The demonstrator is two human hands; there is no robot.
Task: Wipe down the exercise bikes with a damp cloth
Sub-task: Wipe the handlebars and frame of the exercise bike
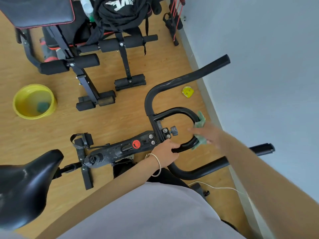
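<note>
A black exercise bike fills the lower middle, with its curved handlebar loop (179,111), frame (127,147) and saddle (27,183). My left hand (165,152) grips the near end of the loop, fingers curled round the bar. My right hand (207,133), blurred by motion, presses a green cloth (200,125) against the right bend of the loop. The cloth is wrapped round the bar there.
A yellow basin (34,101) with water and a green sponge sits on the wooden floor at the left. A black weight bench (89,54) with a dark garment on it stands behind. A small yellow object (187,91) lies near the grey wall (259,66).
</note>
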